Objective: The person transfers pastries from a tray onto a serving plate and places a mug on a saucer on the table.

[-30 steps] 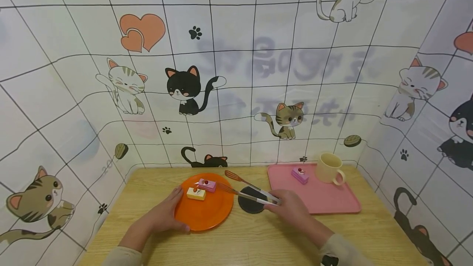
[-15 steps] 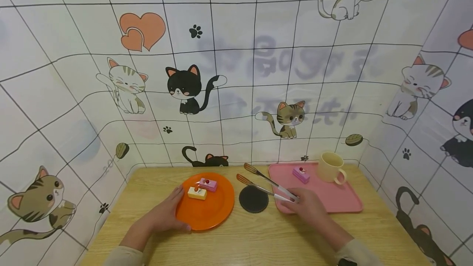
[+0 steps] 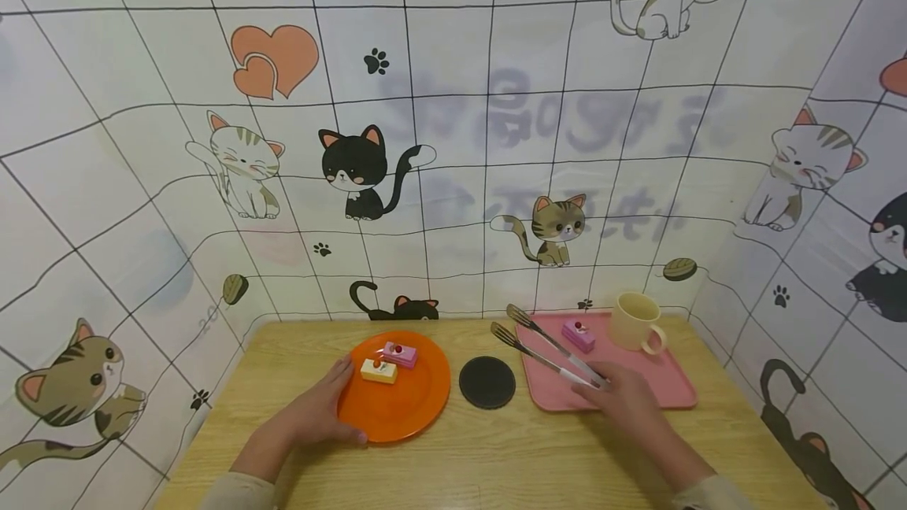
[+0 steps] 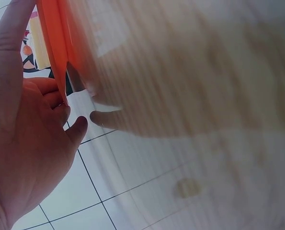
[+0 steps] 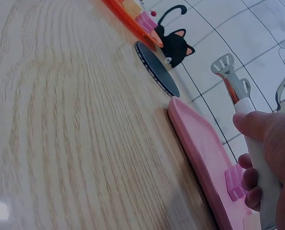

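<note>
My right hand (image 3: pixel 627 396) grips the white handles of a pair of tongs (image 3: pixel 585 369), with metal shafts and slotted tips. The tongs' arms are spread apart, holding nothing, over the pink tray (image 3: pixel 588 396). In the right wrist view the tongs (image 5: pixel 263 172) stand out past the thumb. At the orange plate (image 3: pixel 404 419) my left hand (image 3: pixel 315 412) rests against the left rim, fingers fairly straight and thumb along the front edge. The plate bears a yellow toy cake (image 3: pixel 379 371) and a pink one (image 3: pixel 401 354). Another pink toy cake (image 3: pixel 579 334) sits on the tray.
A cream mug (image 3: pixel 633 321) stands at the tray's back right corner. Between plate and tray lies a round black coaster (image 3: pixel 487 382). A cloth with a grid and cartoon cats (image 3: pixel 453 258) hangs behind and around the wooden table (image 3: pixel 453 459).
My right hand has carried the tongs rightward, away from the plate and past the coaster to above the tray. My left hand and the cakes have stayed in place.
</note>
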The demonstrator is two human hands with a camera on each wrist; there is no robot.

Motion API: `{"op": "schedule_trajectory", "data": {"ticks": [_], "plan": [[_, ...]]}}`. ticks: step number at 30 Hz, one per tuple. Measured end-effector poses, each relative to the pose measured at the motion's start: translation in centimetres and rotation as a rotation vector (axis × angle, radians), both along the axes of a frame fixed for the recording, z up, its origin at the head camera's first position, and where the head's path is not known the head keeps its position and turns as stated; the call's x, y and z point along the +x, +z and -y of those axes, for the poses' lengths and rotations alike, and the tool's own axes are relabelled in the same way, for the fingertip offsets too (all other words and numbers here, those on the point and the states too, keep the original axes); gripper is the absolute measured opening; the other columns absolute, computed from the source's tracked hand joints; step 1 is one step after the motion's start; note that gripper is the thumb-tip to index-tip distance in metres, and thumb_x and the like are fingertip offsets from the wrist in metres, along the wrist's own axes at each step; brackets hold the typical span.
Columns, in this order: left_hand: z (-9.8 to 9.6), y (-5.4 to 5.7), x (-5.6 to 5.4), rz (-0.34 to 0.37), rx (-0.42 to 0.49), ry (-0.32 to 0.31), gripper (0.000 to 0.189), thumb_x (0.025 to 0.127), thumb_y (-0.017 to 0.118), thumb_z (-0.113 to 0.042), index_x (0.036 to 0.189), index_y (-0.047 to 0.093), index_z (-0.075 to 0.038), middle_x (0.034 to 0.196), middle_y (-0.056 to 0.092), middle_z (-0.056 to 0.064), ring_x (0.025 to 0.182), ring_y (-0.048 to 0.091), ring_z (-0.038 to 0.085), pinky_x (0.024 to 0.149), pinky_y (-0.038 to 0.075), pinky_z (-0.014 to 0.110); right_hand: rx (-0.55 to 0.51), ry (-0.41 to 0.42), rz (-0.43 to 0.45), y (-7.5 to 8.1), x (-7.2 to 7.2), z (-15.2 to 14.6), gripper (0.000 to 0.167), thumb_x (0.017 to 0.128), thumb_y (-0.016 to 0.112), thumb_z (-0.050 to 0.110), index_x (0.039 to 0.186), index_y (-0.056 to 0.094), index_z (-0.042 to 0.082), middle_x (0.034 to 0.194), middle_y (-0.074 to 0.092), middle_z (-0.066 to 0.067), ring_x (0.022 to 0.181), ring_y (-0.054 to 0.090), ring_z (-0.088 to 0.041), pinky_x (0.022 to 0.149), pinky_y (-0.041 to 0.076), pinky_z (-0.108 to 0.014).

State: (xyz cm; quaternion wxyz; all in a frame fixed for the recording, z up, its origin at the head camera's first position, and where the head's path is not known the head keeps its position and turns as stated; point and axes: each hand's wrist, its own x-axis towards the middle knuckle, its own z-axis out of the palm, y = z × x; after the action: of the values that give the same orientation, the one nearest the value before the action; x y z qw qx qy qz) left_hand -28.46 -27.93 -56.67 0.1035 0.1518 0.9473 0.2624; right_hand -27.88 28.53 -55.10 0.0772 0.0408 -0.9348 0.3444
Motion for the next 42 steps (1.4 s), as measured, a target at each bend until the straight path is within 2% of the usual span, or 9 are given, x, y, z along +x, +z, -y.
{"op": "schedule_trajectory", "data": {"ticks": [5, 13, 20, 26, 31, 37, 39, 42], "plan": [[-0.1, 0.1, 0.1, 0.007, 0.003, 0.005, 0.139, 0.071, 0.1, -0.061, 0.173, 0.029, 0.002, 0.182, 0.018, 0.022, 0.168, 0.015, 0.047, 0.132, 0.023, 0.067, 0.02, -0.029, 0.009, -0.1, 0.3, -1.6, 0.047, 0.096, 0.088, 0.045, 0.124, 0.081, 0.008, 0.09, 0.072, 0.005, 0.085, 0.059, -0.019, 0.078, 0.05, -0.037], [-0.2, 0.3, 0.1, 0.01, 0.005, 0.008, 0.139, 0.071, 0.1, -0.06, 0.173, 0.029, 0.002, 0.183, 0.018, 0.022, 0.168, 0.015, 0.046, 0.131, 0.023, 0.066, 0.058, -0.072, -0.027, -0.2, 0.9, -3.7, 0.045, 0.097, 0.086, 0.048, 0.121, 0.081, 0.009, 0.096, 0.074, 0.003, 0.088, 0.062, -0.02, 0.081, 0.052, -0.041], [-0.2, 0.4, 0.1, 0.004, 0.003, 0.005, 0.138, 0.072, 0.099, -0.061, 0.173, 0.028, 0.001, 0.183, 0.017, 0.021, 0.168, 0.015, 0.046, 0.132, 0.023, 0.066, 0.095, -0.121, -0.008, -0.2, 1.0, -5.2, 0.047, 0.098, 0.085, 0.051, 0.122, 0.081, 0.011, 0.091, 0.072, 0.003, 0.086, 0.06, -0.022, 0.077, 0.049, -0.04], [-0.2, 0.3, 0.1, -0.002, 0.004, 0.003, 0.139, 0.071, 0.1, -0.061, 0.173, 0.028, 0.001, 0.183, 0.017, 0.021, 0.168, 0.015, 0.046, 0.131, 0.023, 0.067, 0.112, -0.15, 0.043, 0.2, 1.0, -6.3, 0.06, 0.098, 0.083, 0.054, 0.133, 0.077, 0.006, 0.112, 0.078, -0.01, 0.097, 0.066, -0.033, 0.083, 0.053, -0.052], [-0.1, 0.0, 0.0, -0.005, -0.005, 0.002, 0.139, 0.072, 0.099, -0.063, 0.173, 0.029, 0.001, 0.183, 0.017, 0.021, 0.168, 0.015, 0.046, 0.132, 0.023, 0.066, 0.125, -0.191, 0.077, 0.3, 0.8, -7.3, 0.066, 0.098, 0.083, 0.051, 0.141, 0.073, 0.003, 0.121, 0.077, -0.019, 0.1, 0.066, -0.036, 0.081, 0.053, -0.055], [-0.1, 0.0, 0.0, -0.008, -0.008, 0.001, 0.138, 0.072, 0.099, -0.063, 0.173, 0.029, 0.002, 0.183, 0.018, 0.022, 0.168, 0.016, 0.047, 0.131, 0.023, 0.067, 0.136, -0.187, 0.109, 0.3, 0.9, -8.3, 0.078, 0.099, 0.08, 0.057, 0.151, 0.065, 0.002, 0.144, 0.064, -0.036, 0.125, 0.062, -0.057, 0.091, 0.054, -0.071], [0.0, 0.0, 0.0, -0.008, -0.002, -0.002, 0.138, 0.072, 0.099, -0.063, 0.173, 0.029, 0.002, 0.183, 0.017, 0.022, 0.168, 0.015, 0.047, 0.131, 0.023, 0.067, 0.141, -0.189, 0.119, 0.3, 1.0, -8.6, 0.08, 0.098, 0.08, 0.059, 0.151, 0.064, 0.001, 0.147, 0.06, -0.038, 0.129, 0.059, -0.061, 0.094, 0.052, -0.075], [0.0, 0.0, 0.1, -0.005, -0.006, -0.002, 0.139, 0.072, 0.098, -0.063, 0.173, 0.028, 0.001, 0.183, 0.017, 0.022, 0.168, 0.014, 0.047, 0.131, 0.023, 0.066, 0.145, -0.195, 0.128, 0.2, 1.1, -9.1, 0.08, 0.097, 0.08, 0.061, 0.148, 0.067, 0.0, 0.143, 0.064, -0.037, 0.126, 0.06, -0.06, 0.095, 0.051, -0.075]]}}
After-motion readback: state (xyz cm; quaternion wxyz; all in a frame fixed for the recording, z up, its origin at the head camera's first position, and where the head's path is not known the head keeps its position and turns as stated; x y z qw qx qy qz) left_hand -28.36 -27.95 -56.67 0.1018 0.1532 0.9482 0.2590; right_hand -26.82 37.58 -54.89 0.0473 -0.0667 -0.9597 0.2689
